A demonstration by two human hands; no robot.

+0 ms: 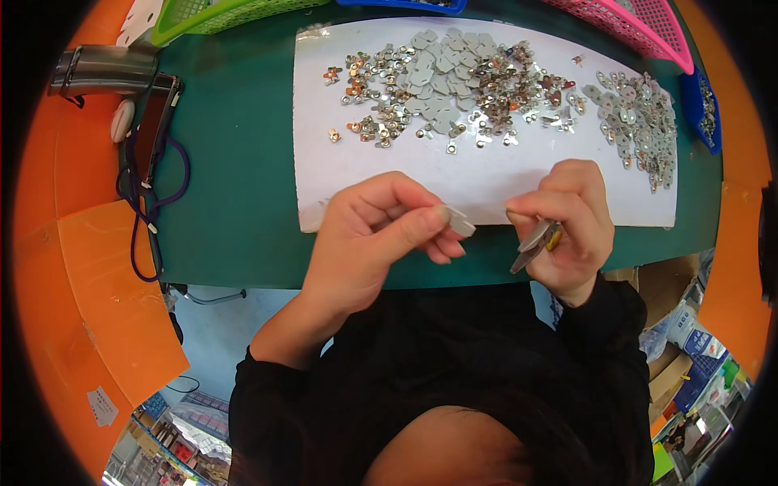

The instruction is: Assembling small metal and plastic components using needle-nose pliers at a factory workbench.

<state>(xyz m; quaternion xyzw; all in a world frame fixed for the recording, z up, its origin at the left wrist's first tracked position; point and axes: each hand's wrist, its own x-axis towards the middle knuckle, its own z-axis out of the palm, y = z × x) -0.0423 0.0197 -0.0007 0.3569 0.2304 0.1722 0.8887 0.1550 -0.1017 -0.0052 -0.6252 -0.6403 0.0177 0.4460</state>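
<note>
My left hand (369, 235) pinches a small flat grey piece (461, 221) between thumb and forefinger, its end sticking out to the right. Across a gap, my right hand (573, 223) is closed around a small metal hand tool (531, 245) with blade-like jaws pointing down and left; a bit of yellow shows by the palm. The right thumb and forefinger press together, and whether a tiny part sits between them I cannot make out. Both hands are over the near edge of a white board (340, 182). Beyond them lies a heap of similar grey pieces (442, 69).
Small metal clips (502, 97) flank the grey heap; a pile of flat silvery parts (640, 121) lies right. Green (194, 20) and pink (640, 36) baskets and a blue tray (695, 101) line the table (235, 162). A metal cup (109, 71) and a corded phone (154, 130) stand left.
</note>
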